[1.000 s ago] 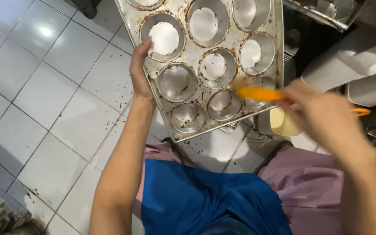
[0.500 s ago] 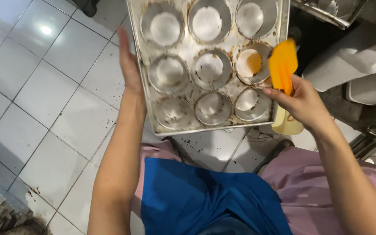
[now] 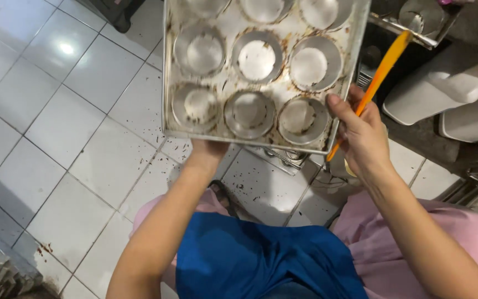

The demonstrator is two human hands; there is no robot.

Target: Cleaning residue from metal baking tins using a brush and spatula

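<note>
The left hand (image 3: 208, 150), mostly hidden, probably grips the muffin tray (image 3: 225, 55) underneath; the right hand (image 3: 360, 135) clamps an orange spatula (image 3: 380, 75). The tray, propped one-handed, could tip.

Both bare forearms reach forward. The left hand (image 3: 208, 148) is mostly hidden, its fingers out of sight. The right hand (image 3: 360, 135) is raised, thumb pressed forward and fingers (image 3: 373, 113) curled closed.

I'm looking at a working kitchen or bakery. A worn metal muffin tray (image 3: 261, 72), an orange spatula (image 3: 380, 77) and a crumb-strewn white tiled floor (image 3: 56, 138) show it.
</note>
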